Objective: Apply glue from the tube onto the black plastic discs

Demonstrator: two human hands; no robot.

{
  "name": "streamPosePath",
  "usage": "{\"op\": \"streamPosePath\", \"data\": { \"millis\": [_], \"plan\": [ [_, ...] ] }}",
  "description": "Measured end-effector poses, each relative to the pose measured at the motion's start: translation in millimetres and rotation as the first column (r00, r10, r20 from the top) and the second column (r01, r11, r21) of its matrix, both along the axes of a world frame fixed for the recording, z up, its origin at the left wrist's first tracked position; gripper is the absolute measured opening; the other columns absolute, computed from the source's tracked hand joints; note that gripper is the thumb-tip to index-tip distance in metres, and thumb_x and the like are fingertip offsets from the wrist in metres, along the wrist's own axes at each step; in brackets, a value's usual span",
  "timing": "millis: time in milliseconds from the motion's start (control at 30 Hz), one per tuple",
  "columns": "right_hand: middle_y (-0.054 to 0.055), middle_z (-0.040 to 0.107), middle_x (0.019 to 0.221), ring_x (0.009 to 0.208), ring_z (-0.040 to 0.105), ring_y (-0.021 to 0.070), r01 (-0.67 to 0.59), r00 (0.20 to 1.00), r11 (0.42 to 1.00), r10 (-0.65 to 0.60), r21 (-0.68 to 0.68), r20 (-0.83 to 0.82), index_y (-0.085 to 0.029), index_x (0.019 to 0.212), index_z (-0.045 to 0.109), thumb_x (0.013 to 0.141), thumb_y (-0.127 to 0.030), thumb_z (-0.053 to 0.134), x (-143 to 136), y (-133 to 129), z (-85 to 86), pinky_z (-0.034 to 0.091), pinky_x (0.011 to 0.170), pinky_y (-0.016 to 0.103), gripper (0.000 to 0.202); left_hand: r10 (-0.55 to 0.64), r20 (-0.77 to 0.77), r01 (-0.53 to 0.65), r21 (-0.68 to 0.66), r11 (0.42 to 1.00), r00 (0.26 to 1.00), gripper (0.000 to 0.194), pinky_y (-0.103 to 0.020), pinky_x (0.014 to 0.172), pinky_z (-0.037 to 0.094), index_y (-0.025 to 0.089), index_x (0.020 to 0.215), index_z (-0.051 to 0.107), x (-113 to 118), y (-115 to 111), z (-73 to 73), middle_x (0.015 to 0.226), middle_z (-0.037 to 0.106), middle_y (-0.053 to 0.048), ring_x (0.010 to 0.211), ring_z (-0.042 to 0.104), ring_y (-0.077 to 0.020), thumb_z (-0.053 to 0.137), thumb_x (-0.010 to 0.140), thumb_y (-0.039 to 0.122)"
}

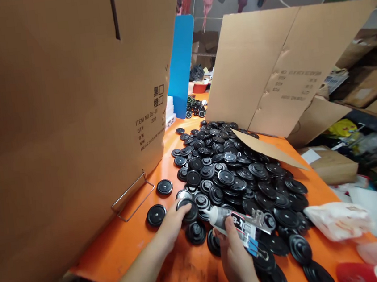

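Observation:
Closed around a glue tube (pixel 236 224) is my right hand (pixel 236 255); the tube's white nozzle points left, and a blue binder clip (pixel 252 247) grips its folded end. My left hand (pixel 173 221) pinches a black disc (pixel 188 210) by its edge, a short way left of the nozzle. Beyond both hands spreads a large heap of similar black discs (pixel 226 177), round with stepped rims. Two single discs, one nearer (pixel 156 215) and one farther (pixel 164 187), lie flat left of the heap.
A tall cardboard sheet (pixel 70 104) stands along the left, with a bent wire stand (pixel 133 198) at its foot. Another cardboard panel (pixel 262 70) rises behind the heap. On the orange table (pixel 116 260), a white plastic bag (pixel 338 219) and a red object (pixel 357 272) sit at right.

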State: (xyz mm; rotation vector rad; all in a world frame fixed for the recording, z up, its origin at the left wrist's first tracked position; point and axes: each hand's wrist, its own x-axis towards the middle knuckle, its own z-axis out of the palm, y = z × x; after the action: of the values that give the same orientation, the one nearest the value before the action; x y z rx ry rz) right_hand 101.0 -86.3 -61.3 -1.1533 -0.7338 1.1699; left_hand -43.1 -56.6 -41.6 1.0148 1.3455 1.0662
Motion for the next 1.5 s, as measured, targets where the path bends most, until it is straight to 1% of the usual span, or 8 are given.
{"op": "streamPosePath", "data": {
  "millis": [67, 167, 233, 533, 800, 1133, 1333, 1500],
  "plan": [
    [0.007, 0.070, 0.091, 0.089, 0.066, 0.0233, -0.028, 1.000, 0.998, 0.028, -0.052, -0.009, -0.016, 0.112, 0.061, 0.074, -0.053, 0.059, -3.8, -1.2, 1.7, 0.053, 0.076, 0.034, 0.053, -0.027, 0.235, 0.055, -0.113, 0.992, 0.972, 0.053, -0.024, 0.056, 0.040, 0.014, 0.109, 0.056, 4.1, -22.5, 4.7, 0.089, 0.066, -0.009, 0.072, 0.059, -0.0174, 0.036, 0.083, 0.056],
    [0.007, 0.069, 0.098, 0.092, 0.064, 0.0245, -0.044, 0.999, 0.993, 0.045, -0.108, 0.002, -0.017, 0.116, 0.058, 0.070, -0.050, 0.064, -7.0, -5.0, 5.6, 0.052, 0.080, 0.037, 0.056, 0.080, 0.622, 0.125, -0.279, 0.952, 0.779, 0.054, -0.022, 0.054, 0.039, 0.016, 0.114, 0.057, 6.4, -43.7, 10.8, 0.092, 0.067, -0.008, 0.070, 0.058, -0.0148, 0.041, 0.083, 0.057],
    [0.007, 0.067, 0.105, 0.099, 0.062, 0.0250, -0.060, 0.998, 0.991, 0.063, -0.117, 0.022, -0.018, 0.119, 0.056, 0.068, -0.047, 0.068, -7.4, -8.0, 9.7, 0.049, 0.087, 0.039, 0.060, 0.142, 0.709, 0.136, -0.321, 0.937, 0.691, 0.050, -0.022, 0.056, 0.040, 0.017, 0.117, 0.056, 5.2, -50.1, 13.1, 0.094, 0.067, -0.007, 0.071, 0.058, -0.0139, 0.045, 0.083, 0.052],
    [0.008, 0.067, 0.105, 0.099, 0.061, 0.0256, -0.177, 0.969, 0.979, 0.191, -0.099, 0.155, -0.017, 0.105, 0.065, 0.068, -0.046, 0.070, -3.7, -13.9, 23.8, 0.045, 0.093, 0.041, 0.047, 0.105, 0.695, 0.109, -0.257, 0.960, 0.711, 0.051, -0.023, 0.061, 0.039, 0.016, 0.117, 0.058, -0.5, -58.8, 10.4, 0.095, 0.068, -0.007, 0.075, 0.055, -0.0149, 0.045, 0.084, 0.052],
    [0.007, 0.063, 0.114, 0.109, 0.055, 0.0265, -0.141, 0.946, 0.987, 0.157, -0.076, 0.283, -0.020, 0.108, 0.064, 0.070, -0.046, 0.068, -2.6, -15.5, 23.3, 0.033, 0.104, 0.046, 0.047, 0.108, 0.667, 0.088, -0.253, 0.963, 0.737, 0.051, -0.026, 0.065, 0.040, 0.015, 0.113, 0.061, 0.0, -57.9, 8.5, 0.098, 0.067, -0.008, 0.079, 0.055, -0.0162, 0.047, 0.082, 0.053],
    [0.007, 0.068, 0.103, 0.099, 0.061, 0.0259, -0.087, 0.910, 0.994, 0.049, 0.073, 0.413, -0.021, 0.103, 0.066, 0.072, -0.050, 0.064, -13.7, -19.5, 36.8, 0.039, 0.097, 0.045, 0.042, 0.118, 0.580, 0.071, -0.293, 0.953, 0.806, 0.061, -0.025, 0.061, 0.038, 0.014, 0.117, 0.058, -0.7, -58.4, 12.4, 0.095, 0.066, -0.010, 0.078, 0.055, -0.0166, 0.049, 0.078, 0.059],
    [0.007, 0.069, 0.099, 0.104, 0.058, 0.0263, -0.126, 0.837, 0.989, 0.064, 0.077, 0.544, -0.022, 0.096, 0.068, 0.076, -0.051, 0.059, -7.4, -20.8, 29.6, 0.032, 0.103, 0.045, 0.037, 0.108, 0.534, 0.057, -0.282, 0.958, 0.839, 0.058, -0.024, 0.060, 0.038, 0.015, 0.116, 0.058, -0.9, -59.4, 13.0, 0.096, 0.065, -0.009, 0.078, 0.054, -0.0162, 0.049, 0.078, 0.058],
    [0.009, 0.068, 0.101, 0.098, 0.060, 0.0261, -0.147, 0.825, 0.985, 0.075, 0.085, 0.561, -0.020, 0.099, 0.067, 0.077, -0.048, 0.059, -3.9, -23.5, 18.5, 0.042, 0.094, 0.043, 0.036, 0.054, 0.518, 0.081, -0.235, 0.969, 0.854, 0.044, -0.023, 0.056, 0.039, 0.015, 0.105, 0.063, -4.7, -61.5, 14.4, 0.084, 0.064, -0.006, 0.072, 0.054, -0.0147, 0.051, 0.080, 0.050]
  ]
}}
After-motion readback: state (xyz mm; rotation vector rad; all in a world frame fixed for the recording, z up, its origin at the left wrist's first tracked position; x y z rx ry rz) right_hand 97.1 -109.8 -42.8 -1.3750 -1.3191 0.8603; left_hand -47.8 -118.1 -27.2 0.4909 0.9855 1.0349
